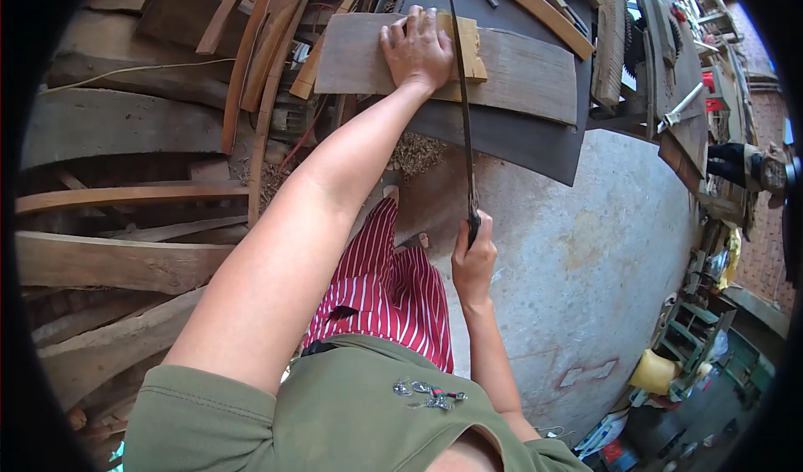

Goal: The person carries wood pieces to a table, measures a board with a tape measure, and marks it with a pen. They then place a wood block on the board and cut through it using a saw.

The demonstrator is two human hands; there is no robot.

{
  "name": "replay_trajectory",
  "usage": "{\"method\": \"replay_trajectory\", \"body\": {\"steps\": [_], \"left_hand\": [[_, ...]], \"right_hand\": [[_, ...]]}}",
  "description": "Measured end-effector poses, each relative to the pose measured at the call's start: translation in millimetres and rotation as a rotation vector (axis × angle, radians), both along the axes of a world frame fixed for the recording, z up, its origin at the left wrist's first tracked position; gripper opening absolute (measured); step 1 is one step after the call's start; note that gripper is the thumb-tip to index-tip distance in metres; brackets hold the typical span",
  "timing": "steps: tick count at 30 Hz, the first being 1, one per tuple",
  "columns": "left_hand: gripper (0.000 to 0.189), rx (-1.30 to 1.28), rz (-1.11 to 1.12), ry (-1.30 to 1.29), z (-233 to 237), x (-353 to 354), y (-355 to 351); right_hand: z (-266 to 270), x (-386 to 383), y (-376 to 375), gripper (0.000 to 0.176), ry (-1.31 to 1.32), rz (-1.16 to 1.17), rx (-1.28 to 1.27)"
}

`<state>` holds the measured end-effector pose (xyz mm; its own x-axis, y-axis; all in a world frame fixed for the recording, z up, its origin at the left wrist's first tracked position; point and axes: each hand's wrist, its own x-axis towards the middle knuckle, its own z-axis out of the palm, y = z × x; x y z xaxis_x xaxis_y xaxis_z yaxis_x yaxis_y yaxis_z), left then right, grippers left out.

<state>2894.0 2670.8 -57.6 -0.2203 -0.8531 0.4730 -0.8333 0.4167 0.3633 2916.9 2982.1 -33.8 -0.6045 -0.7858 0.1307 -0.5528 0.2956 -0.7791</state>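
My right hand [474, 259] is wrapped round the handle of a handsaw [466, 112], whose long, narrow blade points away from me. The blade crosses a yellowish wooden block [471, 51] that has a notched right edge. This block lies on a wide grey-brown board [531, 75]. With my left hand [420, 52] I press down just left of the blade, fingers bent over the far side of the wood and thumb beside the saw. The palm hides part of the block and board under it.
A dark sheet [535, 150] lies beneath the board, its corner jutting over the concrete floor [585, 246]. Curved timber pieces [125, 259] are piled at left. Wood shavings [416, 154] lie below the work. A person [753, 167] is at far right, near a yellow container [655, 372].
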Motion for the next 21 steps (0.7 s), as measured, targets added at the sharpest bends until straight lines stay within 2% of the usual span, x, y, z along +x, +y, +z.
{"method": "replay_trajectory", "body": {"steps": [2, 6, 9, 13, 16, 21], "left_hand": [[0.049, 0.001, -0.007, 0.017, -0.4, -0.3, 1.2], [0.049, -0.013, -0.011, -0.013, -4.8, 2.5, -0.8], [0.048, -0.009, -0.010, -0.010, -3.9, -3.1, -0.2], [0.047, -0.022, 0.021, -0.022, -1.8, -1.0, -0.9], [0.047, -0.023, 0.016, -0.022, -0.6, 2.8, 1.4], [0.048, -0.004, -0.003, -0.008, -0.7, -0.3, 1.1]], "right_hand": [[6.7, -4.9, -9.0, 0.020, 0.032, -0.011, 0.016], [4.4, -32.7, -98.1, 0.019, 0.081, -0.015, 0.070], [1.0, -32.9, -103.4, 0.021, 0.070, -0.013, 0.036], [-1.5, -5.8, -16.6, 0.022, 0.016, -0.016, -0.027], [19.4, 4.9, 7.2, 0.022, -0.052, -0.008, 0.030], [5.1, -26.7, -84.4, 0.020, 0.055, -0.025, 0.030]]}}
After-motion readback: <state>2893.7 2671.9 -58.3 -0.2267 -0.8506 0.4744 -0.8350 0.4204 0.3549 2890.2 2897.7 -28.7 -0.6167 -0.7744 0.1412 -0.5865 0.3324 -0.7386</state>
